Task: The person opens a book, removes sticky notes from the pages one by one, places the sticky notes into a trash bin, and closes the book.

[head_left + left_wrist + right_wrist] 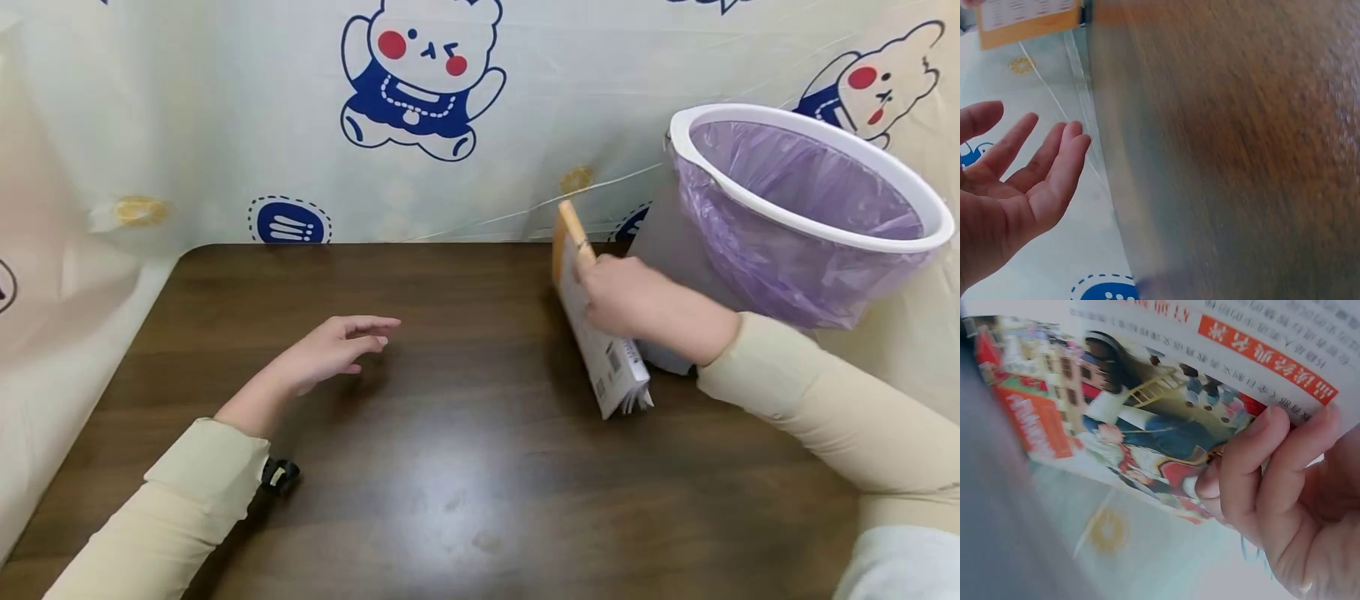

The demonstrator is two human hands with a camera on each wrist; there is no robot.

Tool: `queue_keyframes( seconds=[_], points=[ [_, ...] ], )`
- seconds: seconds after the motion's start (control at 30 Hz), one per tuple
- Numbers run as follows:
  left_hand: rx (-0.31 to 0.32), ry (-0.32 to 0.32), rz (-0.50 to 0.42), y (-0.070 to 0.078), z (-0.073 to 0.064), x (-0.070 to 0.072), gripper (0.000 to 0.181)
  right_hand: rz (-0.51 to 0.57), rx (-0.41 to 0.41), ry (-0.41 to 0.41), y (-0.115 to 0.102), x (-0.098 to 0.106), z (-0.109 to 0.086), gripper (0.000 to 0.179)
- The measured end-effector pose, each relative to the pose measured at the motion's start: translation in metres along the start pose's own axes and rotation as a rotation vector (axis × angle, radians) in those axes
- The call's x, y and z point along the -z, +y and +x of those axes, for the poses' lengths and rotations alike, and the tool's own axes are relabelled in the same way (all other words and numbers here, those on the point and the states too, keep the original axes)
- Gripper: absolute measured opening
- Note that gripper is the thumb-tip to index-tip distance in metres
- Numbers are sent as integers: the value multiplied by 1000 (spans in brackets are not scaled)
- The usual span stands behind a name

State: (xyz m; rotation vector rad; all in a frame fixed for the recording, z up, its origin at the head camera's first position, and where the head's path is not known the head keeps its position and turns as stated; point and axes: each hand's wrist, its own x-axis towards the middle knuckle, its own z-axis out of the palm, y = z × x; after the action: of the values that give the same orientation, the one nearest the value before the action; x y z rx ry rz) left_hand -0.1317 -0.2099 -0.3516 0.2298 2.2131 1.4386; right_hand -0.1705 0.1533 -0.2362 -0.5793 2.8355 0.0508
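Note:
My right hand (637,302) grips a paperback book (600,358) by its upper edge. The book stands nearly upright at the right side of the table, beside the bin. Its side towards me is pale with an orange band at the far end and a barcode low down. In the right wrist view, fingers curl round the book (1166,425), whose cover shows a colourful illustration and red lettering. My left hand (330,354) hovers over the left part of the table, holding nothing, its fingers relaxed and spread. A corner of the book (1029,25) enters the left wrist view.
A grey bin with a white rim (810,225) and a purple liner (780,275) stands at the right edge. The dark wooden table (450,467) ends at the back against a hanging cloth (247,100) printed with cartoon bears.

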Motion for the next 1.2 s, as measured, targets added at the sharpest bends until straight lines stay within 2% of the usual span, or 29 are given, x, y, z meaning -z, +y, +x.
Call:
queue_keyframes(
  seconds=[0.07,0.23,0.43,0.57,0.67,0.77,0.87,1.0,1.1,1.2],
  points=[
    [-9,39,-8,0,0,-2,48,-3,8,-35,-15,-10,7,44],
    [-25,112,-36,-4,-2,-6,45,24,124,-64,-54,-27,26,38],
    [-30,148,-48,-6,-4,-4,42,11,243,-99,-94,-50,49,46],
    [-48,165,-52,-4,-4,4,42,-8,249,-118,-120,-78,63,56],
    [-62,186,-55,-2,-6,9,41,-93,228,-137,-138,-98,70,62],
    [-65,210,-52,-1,-9,13,41,-206,214,-142,-154,-109,76,63],
    [-60,216,-43,0,-11,16,40,-292,214,-164,-165,-111,78,62],
    [-84,245,-52,2,-9,17,37,-314,212,-224,-170,-107,82,66],
    [-112,285,-86,-1,-10,15,35,-266,221,-278,-170,-104,81,70],
    [-116,301,-84,-8,-13,13,34,-173,254,-342,-167,-102,78,76]
  ],
)
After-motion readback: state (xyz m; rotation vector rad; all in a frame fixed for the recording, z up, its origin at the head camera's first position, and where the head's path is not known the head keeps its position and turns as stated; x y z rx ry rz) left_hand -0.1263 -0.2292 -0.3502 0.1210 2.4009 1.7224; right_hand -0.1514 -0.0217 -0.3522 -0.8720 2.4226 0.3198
